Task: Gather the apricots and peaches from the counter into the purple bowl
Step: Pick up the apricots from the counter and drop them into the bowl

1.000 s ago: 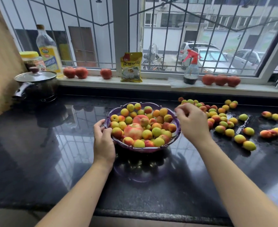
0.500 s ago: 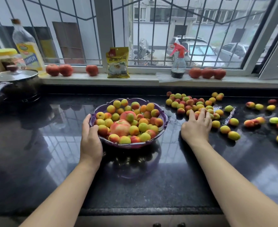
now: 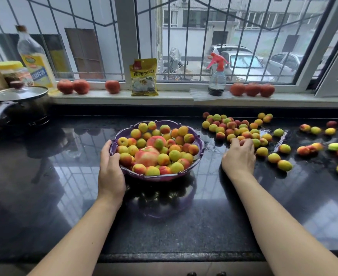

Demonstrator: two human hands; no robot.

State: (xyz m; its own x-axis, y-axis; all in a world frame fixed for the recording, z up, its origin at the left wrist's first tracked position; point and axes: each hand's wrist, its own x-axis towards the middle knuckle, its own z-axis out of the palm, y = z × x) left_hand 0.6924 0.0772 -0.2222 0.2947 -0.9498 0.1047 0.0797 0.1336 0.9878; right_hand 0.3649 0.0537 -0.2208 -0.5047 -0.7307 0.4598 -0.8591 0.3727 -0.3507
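A purple scalloped bowl (image 3: pixel 200 144) stands mid-counter, heaped with apricots and two larger peaches (image 3: pixel 147 156). My left hand (image 3: pixel 111 168) grips the bowl's left rim, thumb over the edge. Right of the bowl lies a loose pile of apricots (image 3: pixel 233 126) on the wet black counter. My right hand (image 3: pixel 238 158) is at the pile's near edge, its fingers curled round an apricot (image 3: pixel 243 142) that shows between them. More apricots and small peaches (image 3: pixel 311 148) are scattered toward the far right.
A lidded black pot (image 3: pixel 20 104) sits at the far left. The windowsill holds an oil bottle (image 3: pixel 34 60), red peaches (image 3: pixel 73 86), a yellow packet (image 3: pixel 143 77), a spray bottle (image 3: pixel 217 76) and more red peaches (image 3: pixel 251 89). The counter's front edge (image 3: pixel 164 255) runs below my forearms.
My right hand went from above the bowl's right rim down to the pile, lay flat on it, and has now curled its fingers round an apricot. The left hand stays on the bowl.
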